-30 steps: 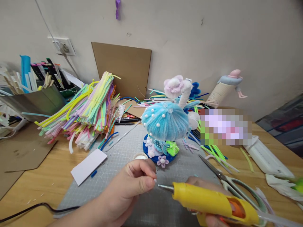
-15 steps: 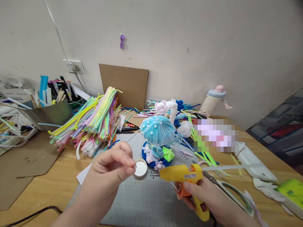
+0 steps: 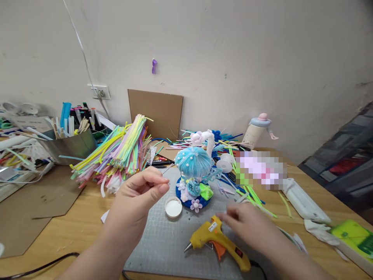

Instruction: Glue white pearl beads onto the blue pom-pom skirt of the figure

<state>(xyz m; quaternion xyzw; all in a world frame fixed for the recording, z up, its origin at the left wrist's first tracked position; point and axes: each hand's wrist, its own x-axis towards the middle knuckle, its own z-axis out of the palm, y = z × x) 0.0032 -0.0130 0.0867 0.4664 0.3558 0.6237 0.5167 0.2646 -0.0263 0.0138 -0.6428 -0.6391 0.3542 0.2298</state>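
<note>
My left hand (image 3: 142, 198) is held up left of the figure, thumb and forefinger pinched on something too small to make out. A blue, pearl-dotted dome (image 3: 194, 161) stands above a dark blue base (image 3: 201, 204) decorated with small flowers. Just below the pinch, a small round white dish (image 3: 173, 207) rests on the grey cutting mat (image 3: 163, 249). Lying on the mat, the yellow hot glue gun (image 3: 218, 241) points its metal nozzle to the lower left. My right hand (image 3: 247, 223), slightly blurred, is beside the gun's rear end with its fingers loosely apart, partly covering the glue stick (image 3: 242, 197).
Pastel pipe cleaners (image 3: 116, 151) are heaped at the left, beside a metal container (image 3: 70, 146) of sticks. Cardboard (image 3: 155, 112) leans on the wall. A white spool (image 3: 225, 163) and a bottle (image 3: 255, 132) stand behind. A black cord (image 3: 52, 264) crosses the front left.
The glue gun has gone from my right hand's grip down onto the mat, its nozzle now lower. My right hand has slid off its handle. My left hand keeps its pinch.
</note>
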